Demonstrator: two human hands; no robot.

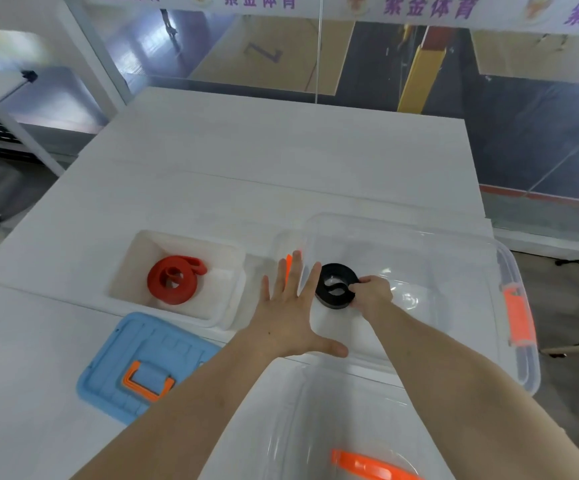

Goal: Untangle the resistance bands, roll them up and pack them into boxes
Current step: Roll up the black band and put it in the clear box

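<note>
Both bare forearms reach forward, the left from the lower left and the right from the lower right. The left hand (290, 320) is flat, palm down, fingers straight and spread. The right hand (371, 296) has curled fingers that grip a black band (328, 299).

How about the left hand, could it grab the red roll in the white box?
Probably yes. The left hand is open and empty, the white box has no lid, and the red roll lies uncovered.

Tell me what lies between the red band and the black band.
In the head view: the white box's wall, the open left hand, then the clear box's wall.
</note>
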